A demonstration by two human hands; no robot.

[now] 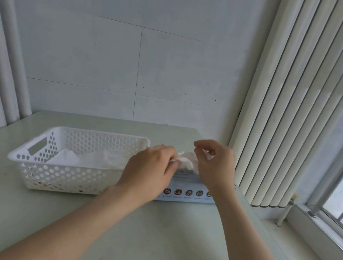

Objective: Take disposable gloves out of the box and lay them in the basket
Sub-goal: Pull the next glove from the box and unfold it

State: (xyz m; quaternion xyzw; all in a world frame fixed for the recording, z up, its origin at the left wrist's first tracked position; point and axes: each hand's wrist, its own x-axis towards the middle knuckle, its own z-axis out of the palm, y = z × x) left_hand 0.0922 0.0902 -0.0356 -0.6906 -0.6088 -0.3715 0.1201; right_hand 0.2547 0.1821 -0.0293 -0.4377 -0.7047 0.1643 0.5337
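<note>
Two-handed, pinches a crumpled glove (187,160) just over the box (187,193) with clamped fingers of left hand (151,174) and right hand (214,166), at three o'clock from the basket (62,174) nearest the left hand.

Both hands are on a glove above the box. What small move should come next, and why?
Probably lift the crumpled glove clear of the box and carry it left: the left hand and right hand pinch it, and the basket already holds laid gloves.
</note>
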